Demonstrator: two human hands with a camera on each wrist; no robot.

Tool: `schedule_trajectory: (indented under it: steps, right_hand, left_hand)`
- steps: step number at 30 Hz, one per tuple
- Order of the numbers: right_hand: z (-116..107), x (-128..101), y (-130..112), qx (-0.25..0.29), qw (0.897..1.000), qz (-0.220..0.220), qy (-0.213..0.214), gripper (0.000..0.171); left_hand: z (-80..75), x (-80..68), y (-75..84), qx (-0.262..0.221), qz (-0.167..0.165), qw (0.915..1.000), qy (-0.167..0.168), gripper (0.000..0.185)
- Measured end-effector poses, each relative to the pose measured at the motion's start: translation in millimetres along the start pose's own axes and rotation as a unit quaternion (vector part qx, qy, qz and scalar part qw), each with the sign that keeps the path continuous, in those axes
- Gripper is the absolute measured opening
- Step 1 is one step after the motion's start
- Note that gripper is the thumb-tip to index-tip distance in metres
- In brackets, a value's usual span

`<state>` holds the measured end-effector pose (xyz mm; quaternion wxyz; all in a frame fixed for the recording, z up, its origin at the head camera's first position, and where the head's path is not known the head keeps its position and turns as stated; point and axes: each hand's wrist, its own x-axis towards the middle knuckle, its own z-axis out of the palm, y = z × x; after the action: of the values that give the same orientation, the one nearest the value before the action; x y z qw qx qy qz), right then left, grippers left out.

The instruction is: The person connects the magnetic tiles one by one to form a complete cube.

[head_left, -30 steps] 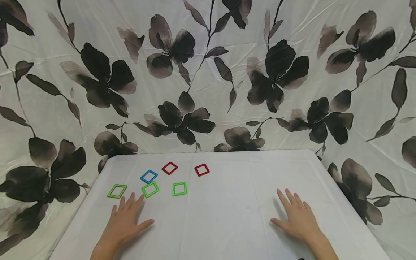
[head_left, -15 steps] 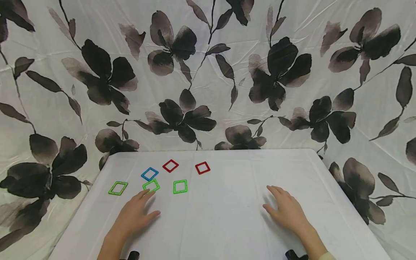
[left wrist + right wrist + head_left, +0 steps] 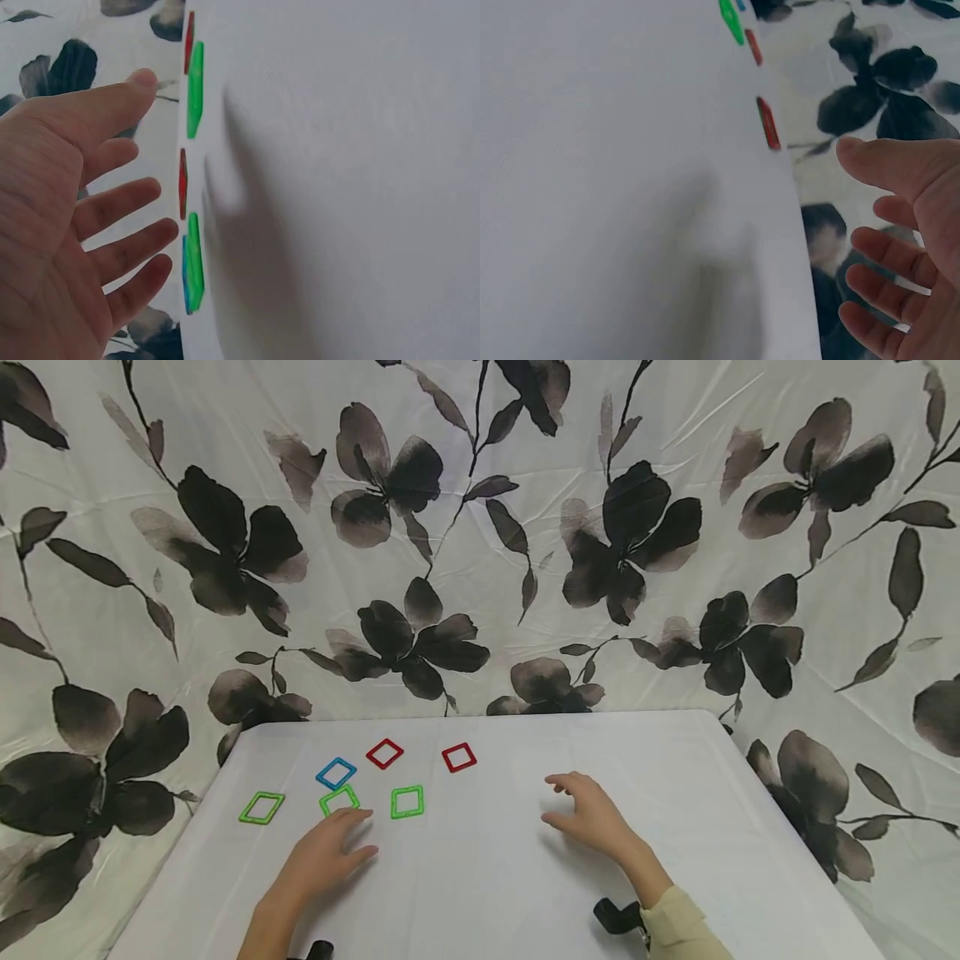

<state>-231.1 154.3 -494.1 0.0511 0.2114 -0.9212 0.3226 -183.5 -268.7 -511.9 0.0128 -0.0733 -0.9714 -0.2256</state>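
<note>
My left hand [image 3: 326,852] hovers over the left part of the white table, fingers extended and thumb apart, holding nothing. Its fingertips cover the lower edge of a green square frame [image 3: 334,792] in the head view; whether they touch it I cannot tell. A blue square frame [image 3: 327,767] lies right behind that one. Another green square frame [image 3: 407,787] is to the hand's right, and a green diamond-shaped frame [image 3: 253,821] to its left. Farther back lie two red frames, one [image 3: 394,746] left of the other [image 3: 455,747]. My right hand [image 3: 588,814], relaxed and holding nothing, hangs over the table's right half.
The white table [image 3: 480,893] ends at a back edge against a floral cloth [image 3: 525,635]. Black wrist devices show below both hands, the right one [image 3: 617,916] beside a light sleeve [image 3: 678,922].
My right hand has moved left and its fingers have bent a little. The left hand has shifted slightly right, fingers now turned to the right. The frames on the table lie as before.
</note>
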Motion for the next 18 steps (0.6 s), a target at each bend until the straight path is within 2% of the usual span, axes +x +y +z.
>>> schedule_trajectory:
  steps: [6,12,18]
  right_hand:
    - [18,46,-5,0.028,0.998,-0.044,-0.041,0.054]
    - [32,88,0,0.036,0.995,-0.054,-0.072,0.054]
    - [42,112,8,0.058,0.993,-0.035,-0.096,0.055]
  left_hand:
    - [1.1,-3.1,16.3,-0.065,-0.01,0.9978,0.002,0.047]
    - [0.6,-4.0,27.0,-0.106,-0.02,0.9942,-0.006,0.044]
    - [5.8,-14.4,31.0,-0.118,0.033,0.9922,-0.023,0.038]
